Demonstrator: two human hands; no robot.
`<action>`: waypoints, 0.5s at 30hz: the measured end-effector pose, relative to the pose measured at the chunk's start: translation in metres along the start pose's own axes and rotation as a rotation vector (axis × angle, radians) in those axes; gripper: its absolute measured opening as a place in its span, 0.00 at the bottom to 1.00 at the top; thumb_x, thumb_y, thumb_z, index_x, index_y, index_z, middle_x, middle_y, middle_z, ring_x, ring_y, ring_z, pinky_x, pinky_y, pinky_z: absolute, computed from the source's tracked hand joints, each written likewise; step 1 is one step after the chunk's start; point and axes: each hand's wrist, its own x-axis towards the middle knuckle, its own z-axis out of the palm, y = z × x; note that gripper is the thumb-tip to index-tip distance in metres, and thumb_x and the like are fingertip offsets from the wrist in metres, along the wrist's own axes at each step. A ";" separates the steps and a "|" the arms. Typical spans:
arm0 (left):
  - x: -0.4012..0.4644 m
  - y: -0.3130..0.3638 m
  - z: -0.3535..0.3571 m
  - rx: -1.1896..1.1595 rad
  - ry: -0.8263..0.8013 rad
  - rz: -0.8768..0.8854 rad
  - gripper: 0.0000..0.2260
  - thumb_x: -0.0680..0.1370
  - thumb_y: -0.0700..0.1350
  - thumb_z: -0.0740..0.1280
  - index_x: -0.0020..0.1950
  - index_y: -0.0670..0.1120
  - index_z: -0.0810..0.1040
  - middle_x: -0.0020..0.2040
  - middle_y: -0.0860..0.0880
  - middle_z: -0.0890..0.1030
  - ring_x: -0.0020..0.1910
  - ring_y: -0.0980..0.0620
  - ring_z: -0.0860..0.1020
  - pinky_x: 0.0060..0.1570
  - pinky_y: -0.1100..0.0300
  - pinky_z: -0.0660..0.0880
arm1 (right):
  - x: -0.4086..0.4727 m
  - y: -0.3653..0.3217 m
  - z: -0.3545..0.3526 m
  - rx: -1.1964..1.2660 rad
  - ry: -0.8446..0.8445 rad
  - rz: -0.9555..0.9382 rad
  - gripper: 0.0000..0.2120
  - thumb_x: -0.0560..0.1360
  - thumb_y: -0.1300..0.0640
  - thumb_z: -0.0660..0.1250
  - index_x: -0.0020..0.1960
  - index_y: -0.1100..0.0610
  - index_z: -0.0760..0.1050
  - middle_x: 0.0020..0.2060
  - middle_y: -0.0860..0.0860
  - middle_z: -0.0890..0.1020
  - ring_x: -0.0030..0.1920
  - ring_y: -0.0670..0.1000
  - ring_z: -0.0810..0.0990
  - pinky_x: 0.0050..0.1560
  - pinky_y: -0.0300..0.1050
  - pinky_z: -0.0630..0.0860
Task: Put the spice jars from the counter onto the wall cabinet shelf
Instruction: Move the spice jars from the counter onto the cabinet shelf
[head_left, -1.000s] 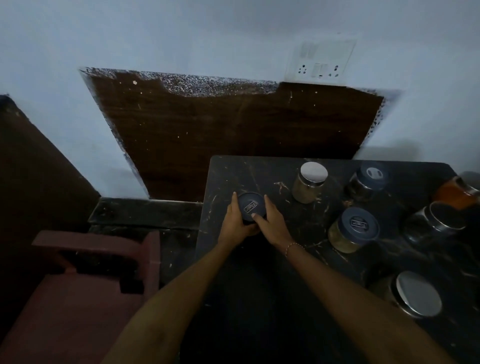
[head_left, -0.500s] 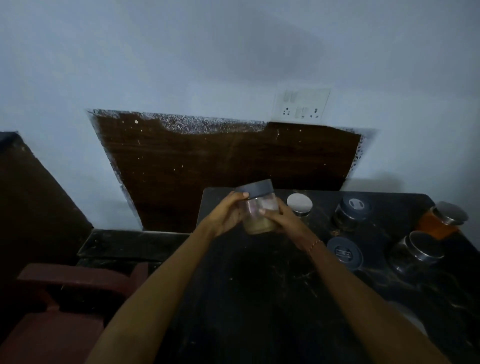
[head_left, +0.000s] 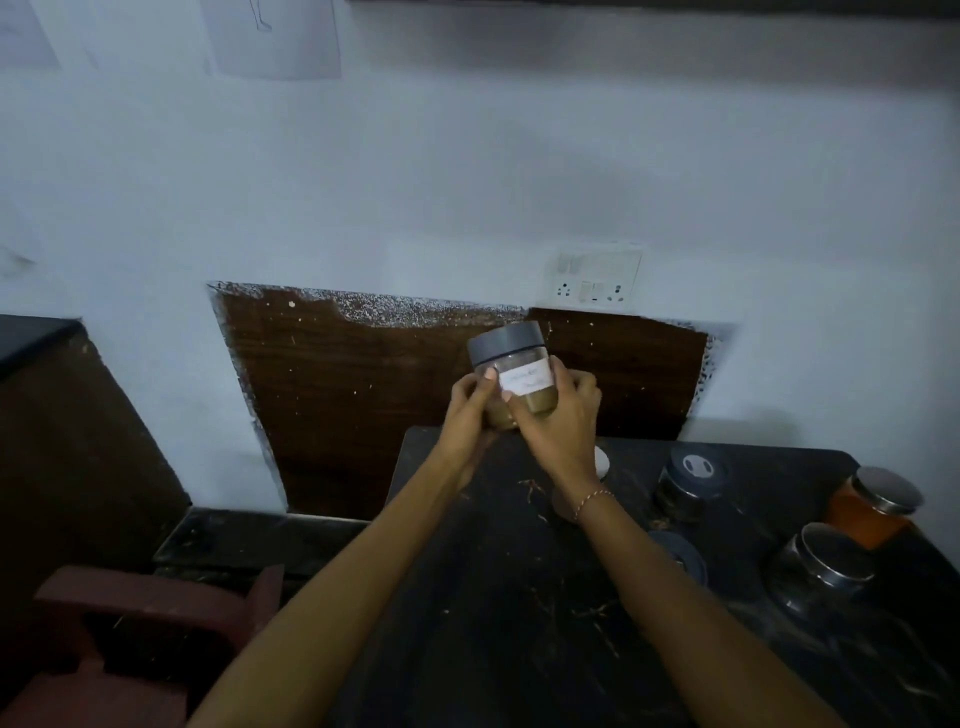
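A clear spice jar (head_left: 511, 379) with a grey screw lid, a white handwritten label whose writing is too blurred to read, and brownish powder filling its lower part, held tilted in the air above the far edge of the dark counter (head_left: 519, 597) and in front of the brown wall panel (head_left: 363, 384). The left hand (head_left: 470, 410) and the right hand (head_left: 563, 421) both grip the jar, fingers curled round its opposite sides. On the counter to the right stand a grey-lidded jar (head_left: 688, 483), a jar of orange powder (head_left: 872, 512) and a metal-lidded jar (head_left: 821, 571), well apart from the held one.
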 end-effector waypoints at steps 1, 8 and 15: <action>0.002 0.005 -0.001 -0.028 -0.013 -0.009 0.22 0.80 0.49 0.59 0.69 0.39 0.63 0.64 0.38 0.74 0.62 0.42 0.75 0.56 0.49 0.76 | 0.003 -0.001 -0.005 0.111 -0.022 -0.016 0.31 0.69 0.50 0.70 0.69 0.54 0.64 0.61 0.54 0.67 0.61 0.51 0.67 0.57 0.42 0.69; 0.007 0.042 0.005 0.061 -0.100 0.014 0.16 0.80 0.51 0.59 0.63 0.43 0.67 0.59 0.44 0.77 0.56 0.48 0.78 0.50 0.53 0.78 | 0.024 -0.017 -0.031 0.656 -0.397 0.036 0.28 0.77 0.58 0.60 0.74 0.49 0.54 0.66 0.49 0.71 0.61 0.44 0.72 0.55 0.38 0.74; 0.005 0.073 0.010 0.220 0.003 0.196 0.18 0.80 0.48 0.60 0.64 0.38 0.70 0.55 0.43 0.80 0.49 0.52 0.80 0.46 0.60 0.79 | 0.042 -0.041 -0.042 0.598 -0.444 -0.023 0.32 0.77 0.58 0.62 0.75 0.50 0.49 0.70 0.52 0.67 0.68 0.50 0.68 0.68 0.50 0.70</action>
